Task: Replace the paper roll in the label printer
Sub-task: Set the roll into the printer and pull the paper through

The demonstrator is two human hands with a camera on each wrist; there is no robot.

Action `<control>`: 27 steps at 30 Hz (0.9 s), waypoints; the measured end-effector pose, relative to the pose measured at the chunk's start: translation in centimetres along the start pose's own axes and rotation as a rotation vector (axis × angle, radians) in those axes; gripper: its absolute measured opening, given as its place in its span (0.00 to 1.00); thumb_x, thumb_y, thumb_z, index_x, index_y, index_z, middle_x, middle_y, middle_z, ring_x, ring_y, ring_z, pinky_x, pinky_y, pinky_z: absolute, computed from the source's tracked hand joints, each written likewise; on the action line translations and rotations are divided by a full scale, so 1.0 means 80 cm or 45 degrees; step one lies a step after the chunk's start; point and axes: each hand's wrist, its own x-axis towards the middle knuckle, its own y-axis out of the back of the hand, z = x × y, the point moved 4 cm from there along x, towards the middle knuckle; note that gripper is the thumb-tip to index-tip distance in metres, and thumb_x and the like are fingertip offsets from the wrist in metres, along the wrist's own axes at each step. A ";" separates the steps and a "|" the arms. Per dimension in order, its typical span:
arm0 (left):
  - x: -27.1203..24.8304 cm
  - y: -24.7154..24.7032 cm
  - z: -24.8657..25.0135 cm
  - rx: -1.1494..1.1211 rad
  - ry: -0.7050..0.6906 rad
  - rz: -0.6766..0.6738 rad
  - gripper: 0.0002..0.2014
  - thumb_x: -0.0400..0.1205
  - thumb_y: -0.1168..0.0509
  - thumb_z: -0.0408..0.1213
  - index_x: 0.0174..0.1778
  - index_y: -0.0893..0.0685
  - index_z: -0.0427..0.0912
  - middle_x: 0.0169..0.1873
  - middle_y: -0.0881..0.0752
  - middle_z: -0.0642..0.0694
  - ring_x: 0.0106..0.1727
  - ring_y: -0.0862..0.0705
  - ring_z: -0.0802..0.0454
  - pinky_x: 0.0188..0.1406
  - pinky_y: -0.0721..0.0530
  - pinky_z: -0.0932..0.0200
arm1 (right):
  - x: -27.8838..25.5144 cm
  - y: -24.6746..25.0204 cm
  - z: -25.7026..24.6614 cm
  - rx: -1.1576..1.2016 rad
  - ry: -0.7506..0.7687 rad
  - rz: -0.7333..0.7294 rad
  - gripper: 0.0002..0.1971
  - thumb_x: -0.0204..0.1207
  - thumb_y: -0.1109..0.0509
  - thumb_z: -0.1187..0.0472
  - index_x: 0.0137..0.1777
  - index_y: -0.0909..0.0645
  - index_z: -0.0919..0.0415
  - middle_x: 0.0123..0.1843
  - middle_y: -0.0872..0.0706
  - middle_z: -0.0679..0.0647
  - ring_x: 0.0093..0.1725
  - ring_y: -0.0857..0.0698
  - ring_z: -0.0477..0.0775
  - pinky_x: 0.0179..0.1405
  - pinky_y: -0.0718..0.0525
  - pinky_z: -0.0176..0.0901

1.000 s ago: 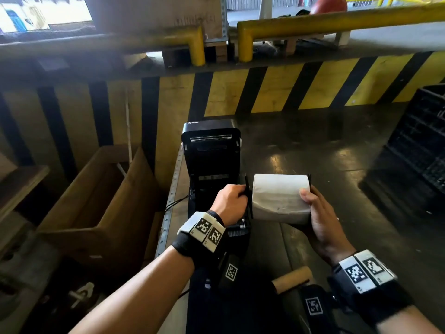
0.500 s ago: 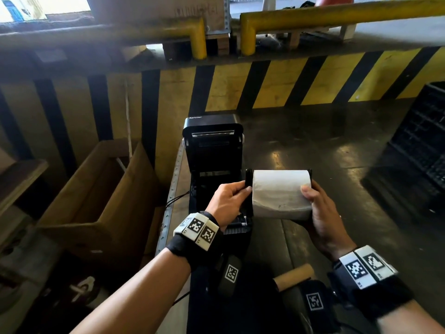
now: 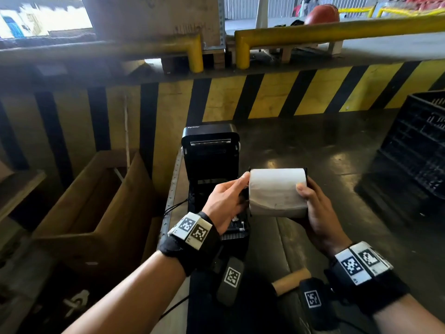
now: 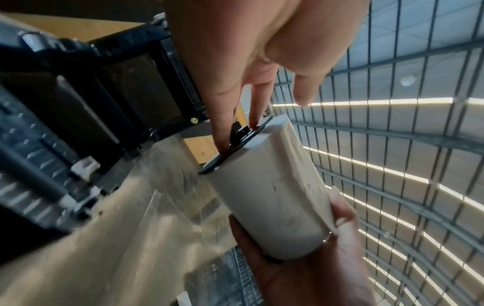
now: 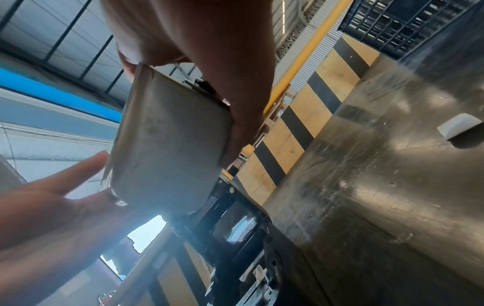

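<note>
A white paper roll (image 3: 277, 191) with black flanges on its ends is held level above the table, just right of the black label printer (image 3: 210, 150), whose lid stands open. My right hand (image 3: 313, 203) grips the roll's right end, thumb on top and fingers underneath. My left hand (image 3: 240, 186) has straight fingers; their tips touch the black flange (image 4: 235, 140) on the left end. The left wrist view shows the roll (image 4: 275, 196) and the printer's open bay (image 4: 78, 103). The right wrist view shows the roll (image 5: 167, 145) from below. An empty cardboard core (image 3: 291, 280) lies near me.
The printer stands at the left edge of a shiny metal table (image 3: 313, 145). An open cardboard box (image 3: 96, 201) sits lower to the left. A black plastic crate (image 3: 414, 145) stands at the right. A yellow-and-black striped wall (image 3: 265, 97) closes the back.
My left hand's fingers, curled at the roll's left flange a second ago, have straightened and now only touch it. The right hand keeps its hold on the roll.
</note>
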 end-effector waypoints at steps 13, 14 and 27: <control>0.017 0.088 0.061 0.118 -0.104 -0.036 0.17 0.80 0.36 0.34 0.65 0.19 0.35 0.59 0.13 0.37 0.58 0.14 0.43 0.57 0.13 0.54 | 0.065 -0.083 -0.037 -0.056 -0.167 -0.249 0.14 0.84 0.47 0.54 0.58 0.20 0.42 0.51 0.13 0.44 0.52 0.15 0.49 0.46 0.16 0.47; 0.019 0.095 0.071 0.136 -0.128 -0.035 0.17 0.80 0.36 0.34 0.65 0.19 0.35 0.58 0.12 0.38 0.57 0.13 0.44 0.58 0.13 0.54 | 0.073 -0.092 -0.043 -0.076 -0.139 -0.272 0.14 0.84 0.47 0.55 0.60 0.22 0.43 0.54 0.15 0.45 0.54 0.16 0.50 0.46 0.16 0.47; 0.066 0.173 0.041 0.401 -0.118 0.159 0.21 0.75 0.29 0.29 0.64 0.18 0.45 0.52 0.10 0.42 0.53 0.11 0.47 0.53 0.11 0.59 | 0.150 -0.113 0.055 -0.267 -0.041 -0.100 0.06 0.74 0.29 0.54 0.46 0.14 0.54 0.44 0.11 0.52 0.46 0.14 0.47 0.50 0.17 0.46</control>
